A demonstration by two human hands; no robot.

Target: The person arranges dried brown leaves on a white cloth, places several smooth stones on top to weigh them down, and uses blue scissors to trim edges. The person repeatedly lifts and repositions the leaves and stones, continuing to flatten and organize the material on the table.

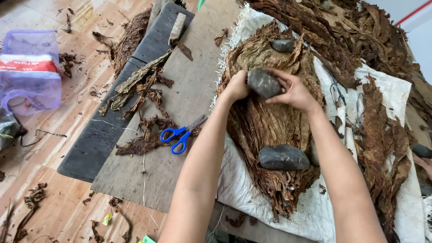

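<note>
Dark grey rounded stone between both hands, over brown dried leaves.

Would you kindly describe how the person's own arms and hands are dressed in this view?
Both arms are bare from the bottom edge of the picture up to the wrists: no sleeves show. The left hand and the right hand wear no gloves. No watch, bracelet or ring is visible on either.
</note>
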